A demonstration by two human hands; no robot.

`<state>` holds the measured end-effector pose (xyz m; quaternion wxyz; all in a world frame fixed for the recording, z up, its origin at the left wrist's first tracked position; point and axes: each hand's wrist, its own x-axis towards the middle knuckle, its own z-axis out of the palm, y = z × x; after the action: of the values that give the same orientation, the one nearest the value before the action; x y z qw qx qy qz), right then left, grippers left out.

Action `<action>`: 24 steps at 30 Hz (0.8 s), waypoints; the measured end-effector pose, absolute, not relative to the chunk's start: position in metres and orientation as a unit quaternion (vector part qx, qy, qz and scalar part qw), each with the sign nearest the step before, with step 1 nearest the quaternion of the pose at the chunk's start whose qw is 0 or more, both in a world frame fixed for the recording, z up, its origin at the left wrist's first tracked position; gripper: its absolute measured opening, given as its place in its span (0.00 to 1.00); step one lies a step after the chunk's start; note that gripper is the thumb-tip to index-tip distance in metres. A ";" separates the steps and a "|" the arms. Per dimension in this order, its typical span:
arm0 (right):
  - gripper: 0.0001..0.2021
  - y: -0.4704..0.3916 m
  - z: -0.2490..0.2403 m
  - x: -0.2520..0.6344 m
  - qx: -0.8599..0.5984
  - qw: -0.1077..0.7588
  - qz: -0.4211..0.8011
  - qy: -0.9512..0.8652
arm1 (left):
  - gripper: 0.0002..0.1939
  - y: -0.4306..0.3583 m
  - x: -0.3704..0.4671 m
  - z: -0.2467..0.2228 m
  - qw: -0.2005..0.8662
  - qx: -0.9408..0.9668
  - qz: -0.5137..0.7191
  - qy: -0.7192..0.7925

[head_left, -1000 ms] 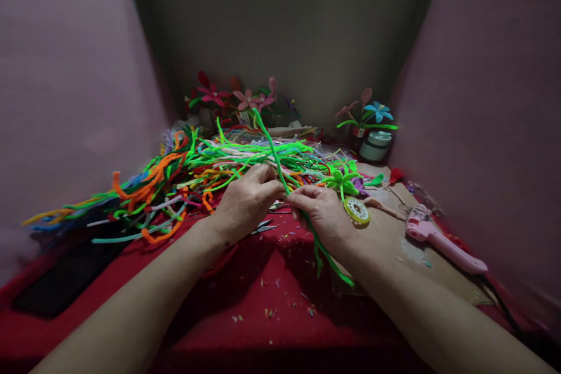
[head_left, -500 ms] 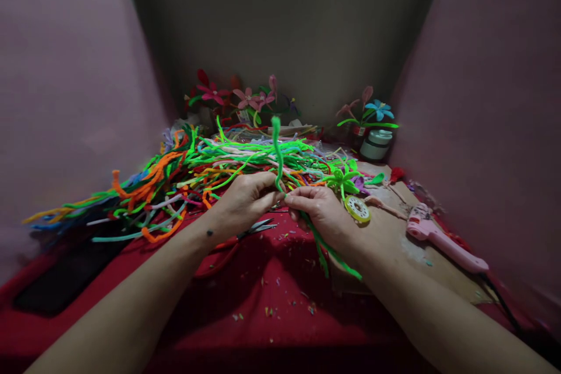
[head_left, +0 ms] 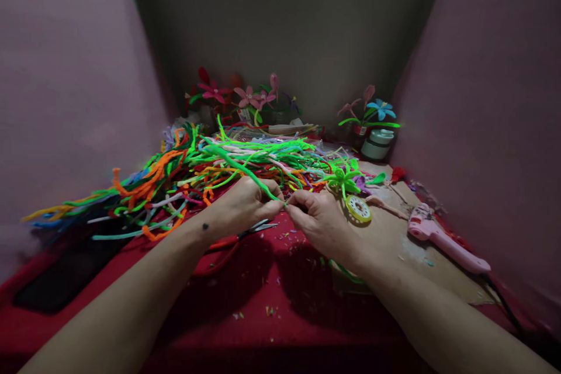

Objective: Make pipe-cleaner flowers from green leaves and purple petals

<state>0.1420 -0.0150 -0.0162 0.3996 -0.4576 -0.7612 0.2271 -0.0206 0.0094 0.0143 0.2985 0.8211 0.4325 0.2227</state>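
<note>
A green pipe cleaner (head_left: 245,169) runs up and left from between my fingertips, over the back of my left hand (head_left: 252,201). That hand is closed, pinching it near its lower end. My right hand (head_left: 318,216) is closed too, its thumb and fingertips pinching the same pipe cleaner's end close beside the left. Below my right wrist, a bit of green strand (head_left: 348,272) shows, mostly hidden by the forearm. Scissors with orange handles (head_left: 225,243) lie on the red cloth under my left hand. A green pipe-cleaner flower (head_left: 343,179) sits just beyond my right hand.
A heap of coloured pipe cleaners (head_left: 272,152) spreads across the back and left. A yellow tape roll (head_left: 358,209) and pink glue gun (head_left: 447,239) lie on cardboard (head_left: 394,245) at right. A black phone-like slab (head_left: 56,283) is at left; a lidded jar (head_left: 377,144) stands behind.
The upright part of the green pipe cleaner has swung down to the left. My fingertips have dropped slightly, and the green strands below my right hand are now mostly hidden.
</note>
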 end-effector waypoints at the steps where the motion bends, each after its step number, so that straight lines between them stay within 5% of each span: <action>1: 0.11 -0.015 -0.015 0.142 -0.455 0.390 0.216 -0.771 | 0.08 0.009 -0.021 0.015 0.326 0.811 0.222 0.432; 9: 0.09 -0.015 -0.015 0.146 -0.433 0.376 0.210 -0.791 | 0.06 0.006 -0.020 0.019 0.421 0.754 0.250 0.438; 19: 0.11 -0.020 -0.024 0.148 -0.306 0.379 -0.180 -0.854 | 0.08 0.015 -0.016 0.002 0.742 0.490 0.256 0.379; 24: 0.09 -0.018 -0.020 0.151 -0.362 0.445 0.027 -0.819 | 0.07 0.016 -0.022 0.006 0.707 0.529 0.284 0.374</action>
<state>0.1513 -0.0177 -0.0196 0.4447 -0.3621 -0.8188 0.0268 -0.0215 0.0159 0.0061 0.7070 0.5291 0.3740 0.2835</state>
